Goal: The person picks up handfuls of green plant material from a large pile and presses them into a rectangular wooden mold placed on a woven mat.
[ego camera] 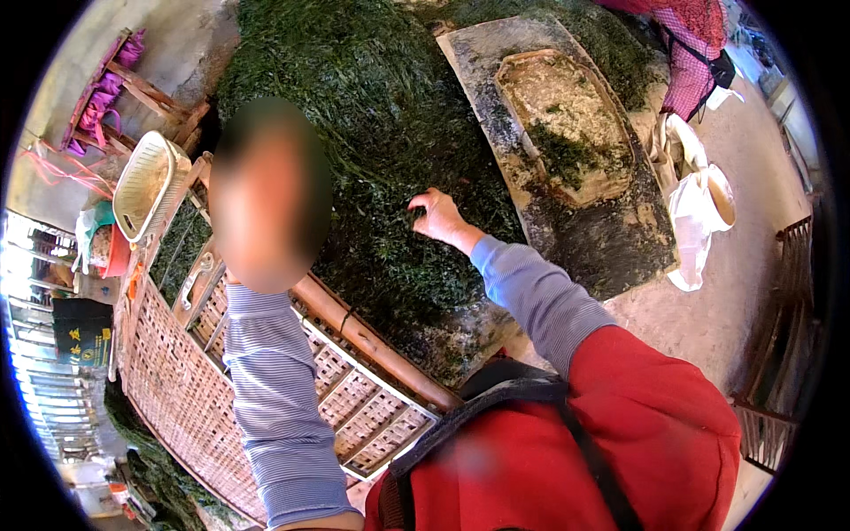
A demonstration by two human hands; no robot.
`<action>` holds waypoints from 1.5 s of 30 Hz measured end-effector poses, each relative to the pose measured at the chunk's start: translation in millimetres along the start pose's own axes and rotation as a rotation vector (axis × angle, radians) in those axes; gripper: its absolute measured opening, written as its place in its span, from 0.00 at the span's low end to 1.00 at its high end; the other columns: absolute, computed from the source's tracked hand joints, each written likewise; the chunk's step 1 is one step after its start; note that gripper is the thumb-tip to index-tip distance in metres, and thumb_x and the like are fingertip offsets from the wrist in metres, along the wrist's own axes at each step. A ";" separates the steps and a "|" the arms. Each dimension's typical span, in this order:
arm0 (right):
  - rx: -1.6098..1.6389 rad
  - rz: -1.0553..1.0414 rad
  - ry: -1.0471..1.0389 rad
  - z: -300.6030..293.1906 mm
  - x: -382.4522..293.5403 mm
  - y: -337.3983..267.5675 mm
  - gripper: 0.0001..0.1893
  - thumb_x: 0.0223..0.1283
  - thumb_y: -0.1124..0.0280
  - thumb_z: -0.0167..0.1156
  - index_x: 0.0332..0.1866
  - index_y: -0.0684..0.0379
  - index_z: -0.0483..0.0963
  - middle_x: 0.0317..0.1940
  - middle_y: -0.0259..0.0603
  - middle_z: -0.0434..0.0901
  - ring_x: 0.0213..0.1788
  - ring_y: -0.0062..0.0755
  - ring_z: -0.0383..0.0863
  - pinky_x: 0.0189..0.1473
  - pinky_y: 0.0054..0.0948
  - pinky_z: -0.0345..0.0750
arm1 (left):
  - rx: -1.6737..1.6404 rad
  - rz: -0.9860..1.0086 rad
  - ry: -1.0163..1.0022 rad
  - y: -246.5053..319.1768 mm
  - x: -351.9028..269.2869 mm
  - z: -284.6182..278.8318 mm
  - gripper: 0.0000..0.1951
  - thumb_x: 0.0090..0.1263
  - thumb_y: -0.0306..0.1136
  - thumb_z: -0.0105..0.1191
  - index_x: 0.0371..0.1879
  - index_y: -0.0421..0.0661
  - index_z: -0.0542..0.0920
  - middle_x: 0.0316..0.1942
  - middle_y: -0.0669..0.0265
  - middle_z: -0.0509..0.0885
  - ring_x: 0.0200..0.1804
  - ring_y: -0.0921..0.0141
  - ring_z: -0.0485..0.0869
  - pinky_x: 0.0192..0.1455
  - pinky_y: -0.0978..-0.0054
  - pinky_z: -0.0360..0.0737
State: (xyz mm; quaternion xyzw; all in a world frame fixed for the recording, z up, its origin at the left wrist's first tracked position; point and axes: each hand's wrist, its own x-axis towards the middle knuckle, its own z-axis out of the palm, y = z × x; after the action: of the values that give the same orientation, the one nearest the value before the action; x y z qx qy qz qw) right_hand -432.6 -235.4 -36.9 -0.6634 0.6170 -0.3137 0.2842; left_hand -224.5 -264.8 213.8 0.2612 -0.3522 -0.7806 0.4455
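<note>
A large heap of dark green, stringy plant matter [392, 133] covers the surface in front of me. My right hand [438, 216] is over its middle, thumb and fingers curled towards each other; whether a bit of the green lies between them cannot be seen. My left arm reaches forward at the left, and a round blur covers my left hand [269, 199], so its fingers and anything in them are hidden. Right of the heap lies a stained board [578, 245] bearing a shallow oblong tray [531, 149] with pale crumbs and green bits.
Woven bamboo trays in frames [179, 352] stand at the lower left, beside a wooden pole [378, 338]. A cream plastic basket [176, 176] rests at their upper end. White bags [690, 226] lie beyond the board. Another person's checked pink clothing [694, 60] shows at the upper right.
</note>
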 end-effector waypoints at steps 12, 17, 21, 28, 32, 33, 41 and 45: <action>0.865 -0.208 -0.117 -119.6 0.7 -159.1 0.16 0.39 0.85 0.59 0.39 0.64 0.78 0.28 0.34 0.78 0.23 0.15 0.71 0.26 0.21 0.68 | 0.031 0.105 0.211 3.5 5.0 -57.2 0.11 0.72 0.34 0.43 0.43 0.42 0.75 0.30 0.68 0.79 0.28 0.74 0.74 0.30 0.75 0.71; 1.223 -0.148 -0.123 -135.5 9.9 -195.6 0.13 0.38 0.84 0.59 0.36 0.67 0.76 0.26 0.38 0.78 0.29 0.26 0.75 0.35 0.27 0.73 | -0.074 0.057 0.214 -89.2 4.7 -32.1 0.16 0.69 0.43 0.45 0.47 0.46 0.75 0.38 0.66 0.82 0.34 0.66 0.82 0.31 0.65 0.80; 0.872 -0.119 -0.184 -110.7 42.4 -126.9 0.18 0.43 0.72 0.58 0.43 0.69 0.74 0.31 0.36 0.77 0.34 0.26 0.74 0.42 0.25 0.71 | -0.168 -0.204 0.252 -116.1 -24.9 -2.9 0.12 0.73 0.38 0.38 0.41 0.45 0.73 0.28 0.61 0.78 0.18 0.75 0.71 0.28 0.71 0.74; -0.184 -0.095 -0.338 -26.9 -36.7 -40.2 0.36 0.39 0.62 0.68 0.60 0.53 0.67 0.66 0.52 0.55 0.66 0.58 0.58 0.61 0.47 0.66 | -0.099 -0.192 0.304 -56.7 -37.9 -9.7 0.14 0.74 0.38 0.38 0.29 0.42 0.69 0.13 0.76 0.60 0.12 0.81 0.53 0.15 0.84 0.52; -0.129 -0.127 -0.202 -1.4 -43.4 -9.4 0.27 0.38 0.69 0.68 0.51 0.56 0.76 0.53 0.55 0.69 0.48 0.52 0.75 0.48 0.41 0.76 | 0.074 0.068 0.206 -10.7 -38.6 15.8 0.12 0.71 0.40 0.45 0.33 0.44 0.71 0.21 0.70 0.66 0.14 0.81 0.58 0.16 0.84 0.58; 0.062 -0.082 -0.117 2.1 -33.4 6.4 0.24 0.38 0.70 0.68 0.48 0.59 0.77 0.49 0.56 0.73 0.43 0.50 0.79 0.45 0.38 0.78 | -0.010 0.056 0.047 5.5 -38.7 15.8 0.11 0.70 0.40 0.47 0.35 0.44 0.72 0.27 0.66 0.70 0.15 0.80 0.62 0.17 0.84 0.61; 0.363 -0.260 0.006 -83.7 -25.1 -94.7 0.20 0.34 0.72 0.64 0.40 0.68 0.78 0.31 0.54 0.82 0.33 0.37 0.83 0.37 0.32 0.78 | -0.056 0.068 0.176 -3.7 -48.9 -17.6 0.06 0.70 0.32 0.50 0.35 0.44 0.70 0.29 0.64 0.77 0.14 0.82 0.61 0.15 0.85 0.61; 0.658 -0.374 -0.115 -124.9 -26.2 -154.4 0.13 0.41 0.80 0.59 0.37 0.66 0.78 0.20 0.30 0.77 0.22 0.14 0.71 0.23 0.21 0.68 | -0.054 0.108 0.307 -11.5 -41.5 -37.1 0.05 0.68 0.30 0.52 0.35 0.43 0.71 0.28 0.65 0.78 0.18 0.79 0.65 0.18 0.83 0.64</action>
State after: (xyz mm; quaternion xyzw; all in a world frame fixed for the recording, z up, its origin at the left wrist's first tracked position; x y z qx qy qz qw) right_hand -430.6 -196.2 159.5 -0.6545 0.3346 -0.5036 0.4540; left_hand -184.2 -236.1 185.8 0.3462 -0.2722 -0.7155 0.5424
